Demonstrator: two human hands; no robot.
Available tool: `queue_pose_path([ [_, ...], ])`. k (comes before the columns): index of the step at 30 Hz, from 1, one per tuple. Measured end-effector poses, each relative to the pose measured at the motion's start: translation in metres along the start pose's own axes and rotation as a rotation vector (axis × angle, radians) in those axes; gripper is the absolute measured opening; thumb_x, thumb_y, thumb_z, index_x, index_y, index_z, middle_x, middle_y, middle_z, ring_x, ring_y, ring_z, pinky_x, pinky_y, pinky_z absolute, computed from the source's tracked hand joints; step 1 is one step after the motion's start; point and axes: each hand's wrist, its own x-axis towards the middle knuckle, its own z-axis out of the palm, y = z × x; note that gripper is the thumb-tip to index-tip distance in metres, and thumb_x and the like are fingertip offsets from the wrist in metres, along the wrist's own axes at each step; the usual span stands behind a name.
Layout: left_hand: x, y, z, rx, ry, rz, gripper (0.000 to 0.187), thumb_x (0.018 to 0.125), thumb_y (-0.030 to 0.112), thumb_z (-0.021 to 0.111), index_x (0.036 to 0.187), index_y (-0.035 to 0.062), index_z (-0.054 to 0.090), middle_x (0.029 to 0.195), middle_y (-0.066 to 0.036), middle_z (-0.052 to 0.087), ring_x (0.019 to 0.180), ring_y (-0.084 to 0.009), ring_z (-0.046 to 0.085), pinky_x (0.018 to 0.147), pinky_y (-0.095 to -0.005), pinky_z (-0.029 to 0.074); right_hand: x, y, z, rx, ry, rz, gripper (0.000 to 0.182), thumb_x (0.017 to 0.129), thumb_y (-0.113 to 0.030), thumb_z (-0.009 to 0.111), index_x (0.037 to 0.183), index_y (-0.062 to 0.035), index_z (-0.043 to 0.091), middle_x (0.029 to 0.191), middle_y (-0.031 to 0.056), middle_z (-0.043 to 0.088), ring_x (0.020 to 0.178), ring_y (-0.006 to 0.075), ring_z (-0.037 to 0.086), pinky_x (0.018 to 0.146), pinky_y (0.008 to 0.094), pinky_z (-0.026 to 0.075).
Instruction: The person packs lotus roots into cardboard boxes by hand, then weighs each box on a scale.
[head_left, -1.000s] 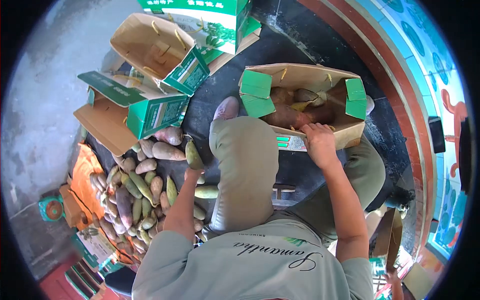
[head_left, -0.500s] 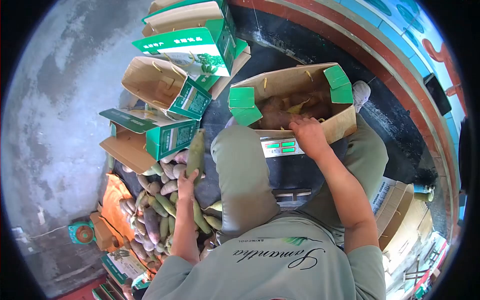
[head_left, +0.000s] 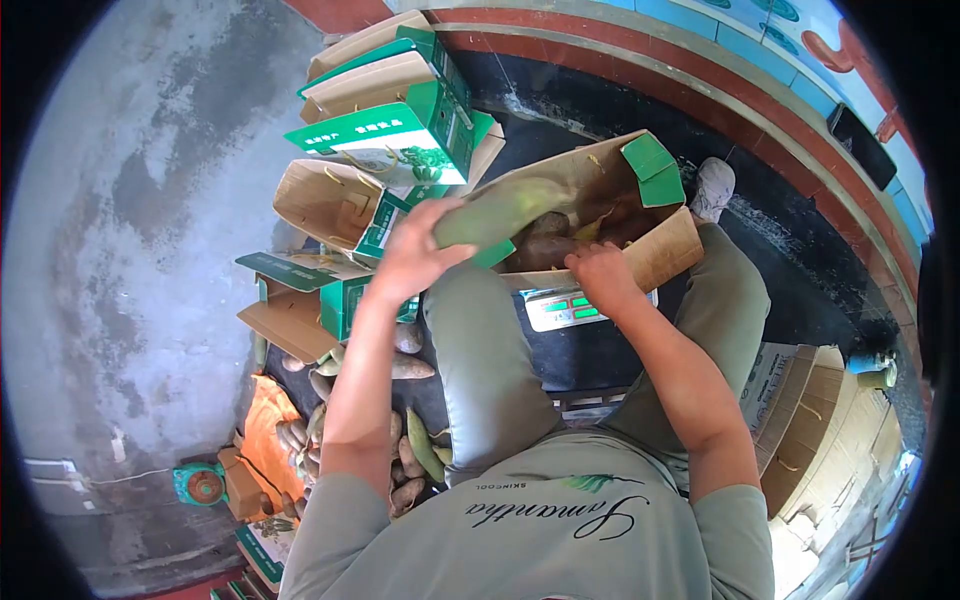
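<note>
My left hand (head_left: 413, 248) is wrapped round the thick end of a long green root vegetable (head_left: 503, 212), somewhat blurred by motion. The vegetable is tilted over the left end of an open cardboard box (head_left: 655, 252) with green end flaps. My right hand (head_left: 603, 277) grips the near rim of this box, fingers curled over the edge. Inside the box lie several brownish root vegetables (head_left: 545, 250), partly in shadow. Under the box stands a digital scale (head_left: 562, 312) with a lit green display.
A pile of green and purplish roots (head_left: 408, 460) lies left of my knee, partly behind my left arm. Green-and-white cartons (head_left: 400, 135) stand at the upper left, with an open carton (head_left: 325, 195) nearer. More cardboard (head_left: 815, 420) is at right. A shoe (head_left: 713, 188) shows beyond the box.
My left hand has lifted the green root vegetable from beside the pile up and right, over the box. My right hand stays at the box's near rim, slightly further left in view.
</note>
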Motion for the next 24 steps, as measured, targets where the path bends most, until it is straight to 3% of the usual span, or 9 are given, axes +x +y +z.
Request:
queue_pose_path([
  [2,0.02,0.005,0.023,0.003,-0.003,0.045,0.048,0.077,0.008,0.071,0.12,0.0016,0.054,0.112,-0.01,0.057,0.106,-0.0208,0.056,0.092,-0.0317,0.042,0.0,0.0,0.0,-0.015,0.005,-0.007,0.009,0.074,-0.012,0.057,0.081,-0.0126,0.062,0.078,0.0051,0.064,0.08,0.022,0.062,0.073,0.0368,0.046],
  [5,0.029,-0.009,0.04,-0.045,0.175,-0.036,0.045,0.08,0.007,0.068,0.122,0.0029,0.054,0.118,-0.01,0.057,0.109,-0.0203,0.056,0.092,-0.0316,0.043,0.0,0.0,0.001,-0.007,-0.028,0.014,0.009,0.073,-0.012,0.058,0.081,-0.0125,0.063,0.078,0.005,0.064,0.081,0.0221,0.063,0.073,0.0366,0.046],
  [8,0.012,-0.025,0.031,-0.066,0.224,-0.153,0.042,0.083,0.006,0.065,0.123,0.0031,0.054,0.12,-0.011,0.057,0.109,-0.0194,0.057,0.09,-0.0308,0.045,0.0,-0.001,0.003,0.012,-0.069,0.0,0.009,0.073,-0.012,0.058,0.082,-0.0122,0.062,0.079,0.0052,0.064,0.083,0.0221,0.063,0.074,0.0359,0.046],
  [12,-0.039,-0.062,0.022,-0.098,0.376,-0.217,0.031,0.081,0.008,0.064,0.111,0.001,0.061,0.105,-0.014,0.065,0.098,-0.0219,0.063,0.086,-0.0323,0.047,0.002,-0.004,-0.001,-0.017,-0.049,-0.004,0.01,0.074,-0.014,0.059,0.083,-0.0121,0.062,0.081,0.0055,0.065,0.084,0.0219,0.063,0.075,0.0355,0.047],
  [15,-0.091,-0.111,0.029,-0.131,0.398,-0.391,0.026,0.083,0.009,0.063,0.107,0.0009,0.063,0.1,-0.013,0.067,0.096,-0.0204,0.064,0.085,-0.0319,0.048,0.002,-0.004,0.002,-0.006,-0.027,-0.001,0.01,0.074,-0.014,0.059,0.083,-0.0121,0.062,0.08,0.0057,0.064,0.084,0.0218,0.063,0.075,0.0353,0.047],
  [20,-0.179,-0.167,0.066,0.068,0.233,-0.644,0.029,0.08,0.012,0.064,0.108,0.0046,0.061,0.098,-0.012,0.068,0.093,-0.0248,0.065,0.083,-0.0327,0.05,0.003,-0.001,0.005,0.008,-0.047,-0.015,0.008,0.074,-0.012,0.057,0.082,-0.0121,0.061,0.08,0.0069,0.062,0.082,0.0224,0.062,0.073,0.0366,0.047],
  [24,-0.236,-0.188,0.098,0.221,0.081,-0.923,0.042,0.079,0.025,0.065,0.116,0.0096,0.057,0.104,-0.013,0.066,0.101,-0.0293,0.062,0.087,-0.0394,0.048,0.005,-0.003,0.0,0.05,-0.033,-0.037,0.008,0.074,-0.01,0.055,0.081,-0.0111,0.059,0.08,0.0083,0.062,0.081,0.0242,0.062,0.071,0.038,0.047],
])
